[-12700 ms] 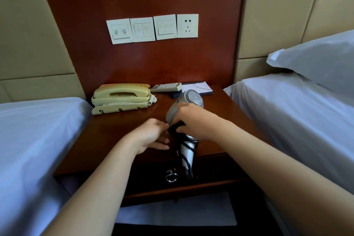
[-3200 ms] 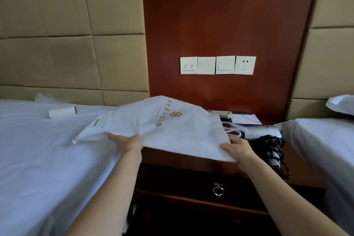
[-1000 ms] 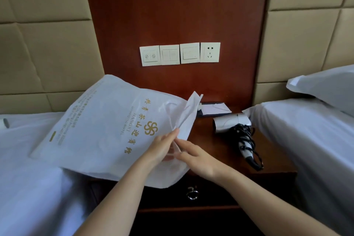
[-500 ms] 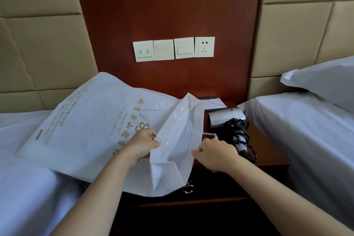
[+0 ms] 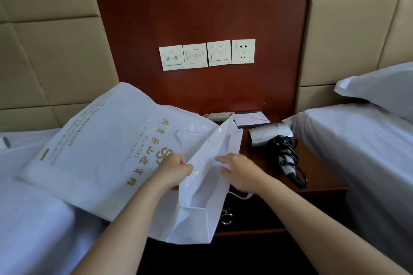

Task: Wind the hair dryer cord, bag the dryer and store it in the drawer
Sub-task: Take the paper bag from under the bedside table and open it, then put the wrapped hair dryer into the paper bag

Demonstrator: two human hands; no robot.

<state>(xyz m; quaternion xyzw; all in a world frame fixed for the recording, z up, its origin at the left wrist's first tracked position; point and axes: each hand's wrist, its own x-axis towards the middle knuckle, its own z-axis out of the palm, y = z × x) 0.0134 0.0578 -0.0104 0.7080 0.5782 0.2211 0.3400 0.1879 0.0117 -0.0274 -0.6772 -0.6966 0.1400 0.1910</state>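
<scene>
A large white bag (image 5: 100,154) with gold lettering lies across the left bed and the nightstand's left side. My left hand (image 5: 172,168) pinches the upper edge of its mouth. My right hand (image 5: 239,171) reaches into the mouth with fingers spread against the inner side. The silver hair dryer (image 5: 271,135) lies on the nightstand (image 5: 317,174) to the right, its black cord (image 5: 283,147) wound round the handle. The drawer (image 5: 252,216) below is closed, its ring pull (image 5: 226,217) partly behind the bag.
A remote (image 5: 219,115) and a notepad (image 5: 251,119) lie at the back of the nightstand. White beds flank it, with a pillow (image 5: 380,89) at the right. Wall switches and a socket (image 5: 243,51) sit above.
The bag's mouth has spread wider. My right hand has moved from its outer edge into the opening, while my left hand keeps hold of the upper layer. The dryer has not moved.
</scene>
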